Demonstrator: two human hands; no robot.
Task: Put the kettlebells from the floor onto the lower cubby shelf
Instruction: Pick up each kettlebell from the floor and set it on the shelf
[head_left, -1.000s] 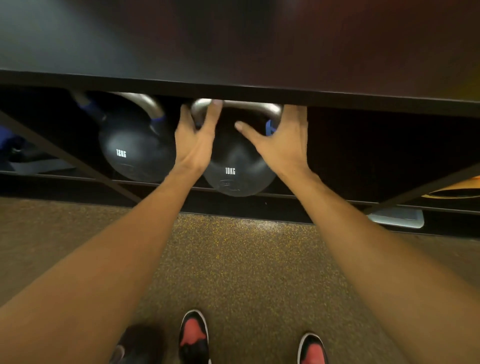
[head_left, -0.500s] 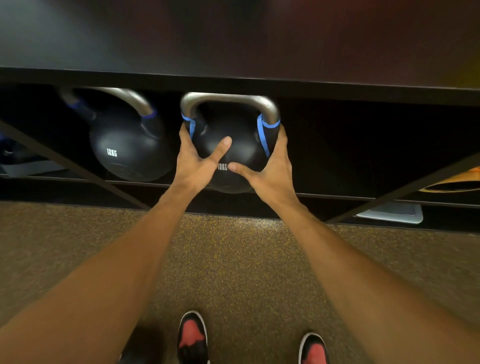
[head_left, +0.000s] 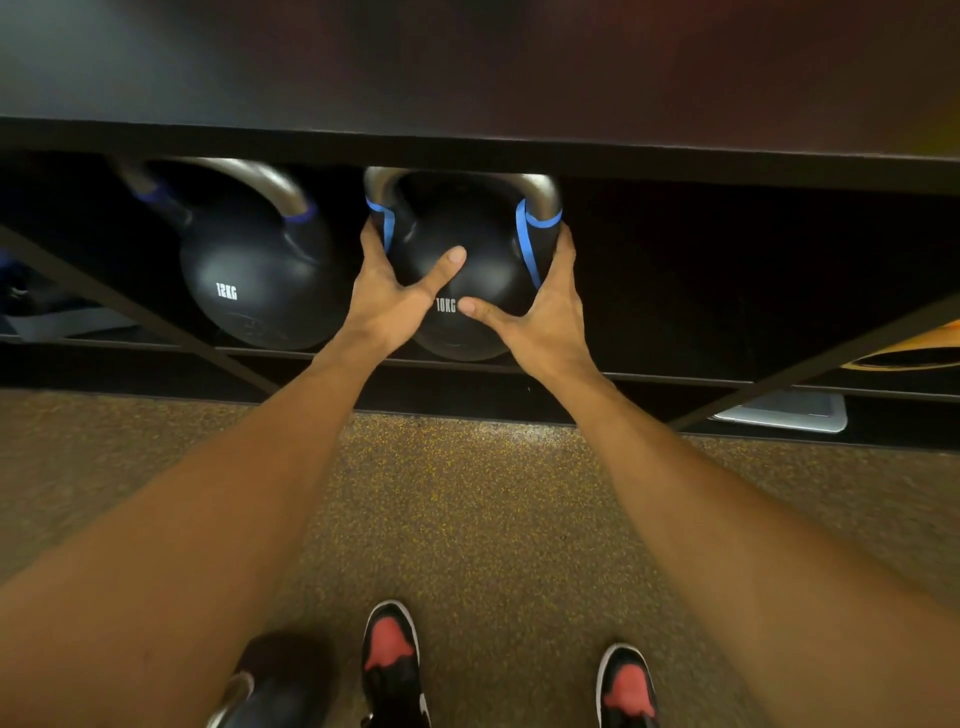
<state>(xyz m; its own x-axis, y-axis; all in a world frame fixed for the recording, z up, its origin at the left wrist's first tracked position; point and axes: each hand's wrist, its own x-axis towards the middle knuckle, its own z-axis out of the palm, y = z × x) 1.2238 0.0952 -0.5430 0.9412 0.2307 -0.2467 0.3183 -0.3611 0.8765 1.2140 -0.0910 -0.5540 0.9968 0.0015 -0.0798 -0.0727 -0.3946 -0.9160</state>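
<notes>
Left hand (head_left: 387, 304), right hand (head_left: 551, 312) press kettlebell (head_left: 485, 273) (10KG).

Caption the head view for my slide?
Left hand and right hand press the 10KG kettlebell on the lower cubby shelf, beside the 12KG kettlebell.

Left hand (head_left: 385, 301) and right hand (head_left: 548, 312) against 10KG kettlebell (head_left: 470, 228) on lower cubby shelf (head_left: 649, 375)
</notes>
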